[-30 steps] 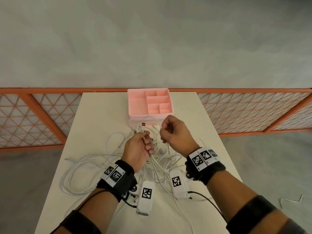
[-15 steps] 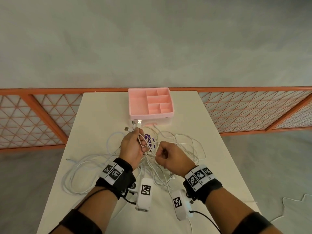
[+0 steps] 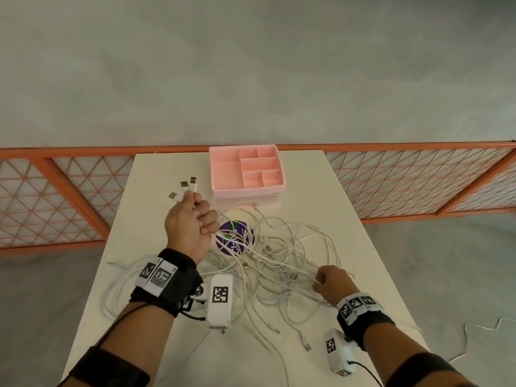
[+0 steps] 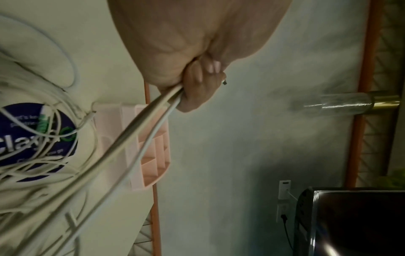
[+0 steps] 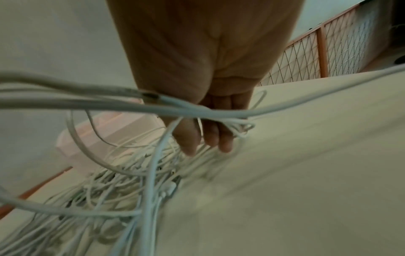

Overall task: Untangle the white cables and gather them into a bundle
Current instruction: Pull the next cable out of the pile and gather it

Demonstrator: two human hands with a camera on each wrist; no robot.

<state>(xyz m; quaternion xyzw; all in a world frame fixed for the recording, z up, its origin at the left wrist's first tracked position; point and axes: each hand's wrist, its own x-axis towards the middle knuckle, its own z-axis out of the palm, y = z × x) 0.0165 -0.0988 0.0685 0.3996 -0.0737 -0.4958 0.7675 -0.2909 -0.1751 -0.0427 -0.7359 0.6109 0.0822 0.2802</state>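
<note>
A tangle of white cables [image 3: 282, 263] lies across the middle of the cream table [image 3: 321, 191]. My left hand [image 3: 199, 219] is raised over the table's left side and grips several cable ends, with three USB plugs [image 3: 184, 188] sticking out above the fingers. In the left wrist view the strands [image 4: 140, 138] run taut out of the left hand [image 4: 192, 86]. My right hand [image 3: 325, 280] is low at the right, its fingers curled round a few strands [image 5: 166, 107] that stretch back to the left hand. The right hand's fingers [image 5: 206, 136] hang over the heap.
A pink divided tray [image 3: 223, 174] stands at the far middle of the table, just behind the cables. A round purple sticker [image 3: 236, 238] lies under the tangle. Orange lattice fencing [image 3: 418, 185] runs behind the table. One loose white cable [image 3: 480, 328] lies on the floor to the right.
My hands have drawn apart. The left hand rose toward the far left with the plug ends; the right slid along the strands to the near right, pulling them taut.
</note>
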